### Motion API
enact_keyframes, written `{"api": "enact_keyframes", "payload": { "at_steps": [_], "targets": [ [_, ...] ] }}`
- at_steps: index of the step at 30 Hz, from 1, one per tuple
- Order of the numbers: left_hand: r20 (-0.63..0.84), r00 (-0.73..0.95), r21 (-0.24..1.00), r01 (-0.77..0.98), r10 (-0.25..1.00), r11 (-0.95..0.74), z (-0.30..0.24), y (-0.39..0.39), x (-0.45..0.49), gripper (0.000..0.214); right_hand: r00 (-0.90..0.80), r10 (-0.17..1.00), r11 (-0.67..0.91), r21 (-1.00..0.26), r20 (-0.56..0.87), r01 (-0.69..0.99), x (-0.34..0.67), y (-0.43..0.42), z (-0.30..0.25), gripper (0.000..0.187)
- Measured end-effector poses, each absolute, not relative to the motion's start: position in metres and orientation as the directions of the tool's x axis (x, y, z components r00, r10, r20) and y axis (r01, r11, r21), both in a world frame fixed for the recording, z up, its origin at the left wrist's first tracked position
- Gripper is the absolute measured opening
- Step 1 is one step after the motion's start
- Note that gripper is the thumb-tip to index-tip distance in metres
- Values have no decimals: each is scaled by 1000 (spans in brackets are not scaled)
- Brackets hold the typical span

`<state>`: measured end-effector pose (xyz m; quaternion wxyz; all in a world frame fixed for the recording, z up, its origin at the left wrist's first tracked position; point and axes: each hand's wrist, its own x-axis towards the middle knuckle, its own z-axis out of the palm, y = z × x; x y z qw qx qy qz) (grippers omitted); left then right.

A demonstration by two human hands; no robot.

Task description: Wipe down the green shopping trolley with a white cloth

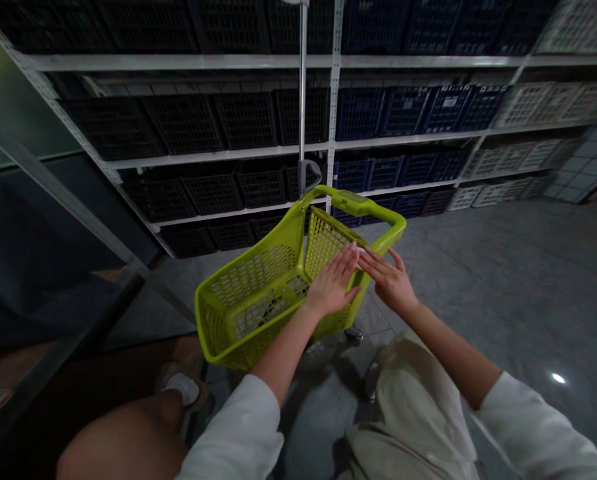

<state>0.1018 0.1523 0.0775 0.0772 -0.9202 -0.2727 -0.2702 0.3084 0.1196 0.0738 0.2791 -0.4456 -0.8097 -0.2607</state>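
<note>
A lime-green shopping cart [251,267] with a perforated basket stands on the floor in front of me, nothing inside it that I can make out. My left hand [334,280] lies over the cart's near side edge, close to the handle end, its fingers stretched out flat. Beside it, my right hand [391,281] reaches in from the right with fingers extended and thumb apart. A small white piece [361,257] shows at the fingertips of both hands, mostly covered, so its kind is hidden. The cart's handle [383,217] rises just beyond the right hand.
A metal pole [302,87] stands up from the cart's far corner. Behind it, white shelving [218,155] carries rows of black crates [243,120], blue crates [361,112] and white crates [523,105]. A diagonal metal bar [98,227] crosses at left. A bare knee [123,433] shows at lower left.
</note>
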Motion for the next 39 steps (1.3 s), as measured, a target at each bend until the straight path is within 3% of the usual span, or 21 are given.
{"api": "enact_keyframes", "payload": {
  "at_steps": [3,7,9,16,18,23,30,35,39],
  "targets": [
    [497,738,-33,542,457,-840,76,150,99,78,-428,601,427,181,675,886,350,138,91,77],
    [447,790,-83,504,420,-860,77,148,97,64,-124,608,197,2,784,980,389,161,104,72],
    [438,798,-97,500,414,-861,78,148,97,61,-61,598,156,-42,799,987,385,160,102,73],
    [420,798,-139,526,431,-839,79,147,94,64,-476,591,471,200,652,859,344,136,92,75],
    [424,792,-147,539,439,-829,76,144,93,67,-448,606,429,204,657,880,358,145,99,74],
    [453,755,-130,583,475,-802,69,135,95,76,-215,606,243,79,766,967,363,157,102,68],
    [507,663,-46,659,551,-751,64,127,104,70,-507,606,485,220,613,846,332,137,90,76],
    [544,565,41,720,620,-692,56,118,117,72,-294,612,296,132,735,946,356,155,103,65],
    [565,496,100,752,659,-651,53,111,126,74,-373,599,385,154,708,910,322,140,92,63]
  ]
}}
